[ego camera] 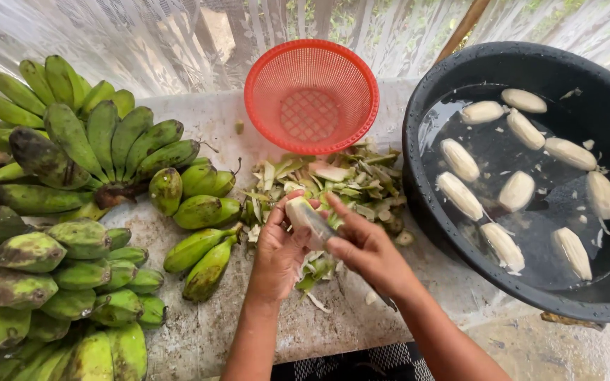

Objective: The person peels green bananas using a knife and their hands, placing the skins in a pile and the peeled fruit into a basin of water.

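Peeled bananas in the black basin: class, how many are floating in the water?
10 peeled bananas float in the black basin: two at the top, three down the right, three mid-left, two at the bottom. None looks hidden.

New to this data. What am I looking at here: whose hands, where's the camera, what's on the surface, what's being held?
There is no machine here: these are a person's two bare hands, filmed by one camera worn on their head and looking down.

The left hand holds a partly peeled banana. The right hand is on the same banana, pressing what looks like a blade against it; the tool is too hidden to be sure.

On the worn table lie bunches of green bananas at the left and a heap of green peels just beyond the hands. Behind the peels stands an empty red plastic basket. At the right, a black basin of water holds several peeled, pale bananas.
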